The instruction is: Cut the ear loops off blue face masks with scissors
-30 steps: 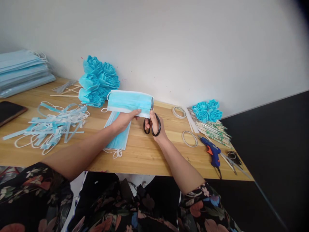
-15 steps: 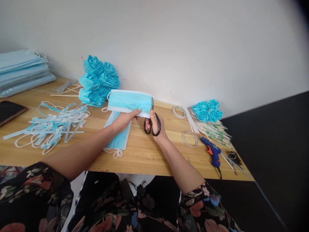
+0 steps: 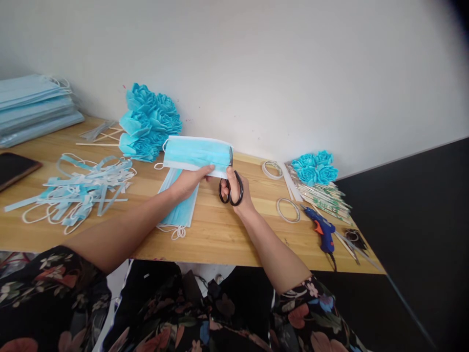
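My left hand (image 3: 192, 182) is closed on the lower edge of a light blue face mask (image 3: 198, 152), thumb in front and the other fingers mostly hidden behind it. White ear loops hang off the mask's left end. My right hand (image 3: 239, 191) grips a pair of scissors (image 3: 236, 196) by the black handles, with the blades upright along the mask's right end. Below the left hand, more face masks (image 3: 183, 208) lie on the wooden table (image 3: 227, 234), their ear loops toward me.
Cut strips and ear loops (image 3: 84, 188) lie in a heap left, near a phone (image 3: 16, 168) and stacked masks (image 3: 32, 107). Blue flowers (image 3: 150, 122) stand behind. To the right are tape rolls (image 3: 272, 170), a glue gun (image 3: 322, 227), wrapped sticks (image 3: 326, 198) and smaller flowers (image 3: 315, 167).
The scissor handles have shifted very slightly at the mask's right end. The left hand and the mask stay in place.
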`<act>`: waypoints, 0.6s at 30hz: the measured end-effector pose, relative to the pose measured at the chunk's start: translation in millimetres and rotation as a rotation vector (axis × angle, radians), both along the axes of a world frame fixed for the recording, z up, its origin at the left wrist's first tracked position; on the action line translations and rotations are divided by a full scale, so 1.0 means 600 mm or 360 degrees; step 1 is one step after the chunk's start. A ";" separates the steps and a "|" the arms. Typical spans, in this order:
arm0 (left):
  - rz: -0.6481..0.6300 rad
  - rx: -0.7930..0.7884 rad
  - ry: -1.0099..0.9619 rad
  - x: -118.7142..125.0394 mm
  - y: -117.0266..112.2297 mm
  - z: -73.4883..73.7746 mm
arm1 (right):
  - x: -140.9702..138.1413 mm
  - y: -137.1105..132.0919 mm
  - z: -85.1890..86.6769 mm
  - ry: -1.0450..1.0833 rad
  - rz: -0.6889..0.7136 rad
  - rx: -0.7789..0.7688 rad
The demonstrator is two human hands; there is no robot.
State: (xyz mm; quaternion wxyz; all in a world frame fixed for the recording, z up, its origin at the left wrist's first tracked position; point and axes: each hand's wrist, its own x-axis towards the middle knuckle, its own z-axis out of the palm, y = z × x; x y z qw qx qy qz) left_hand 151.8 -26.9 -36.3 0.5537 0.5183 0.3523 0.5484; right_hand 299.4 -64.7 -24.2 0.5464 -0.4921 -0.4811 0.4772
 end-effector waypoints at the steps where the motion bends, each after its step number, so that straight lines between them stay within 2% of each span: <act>1: -0.0001 0.0004 -0.0002 0.000 -0.001 0.002 | 0.000 0.000 -0.001 0.0002 -0.0005 0.0003; 7: -0.0007 0.0015 -0.0009 0.001 -0.001 0.002 | 0.001 0.003 -0.005 -0.0009 -0.0005 0.0021; 11: -0.0086 0.0014 -0.0067 0.001 0.002 -0.002 | 0.002 0.002 -0.005 -0.0046 -0.0002 0.0034; 18: -0.0113 0.0017 -0.0225 0.005 -0.001 0.011 | 0.002 0.000 -0.001 -0.0084 -0.0002 0.0053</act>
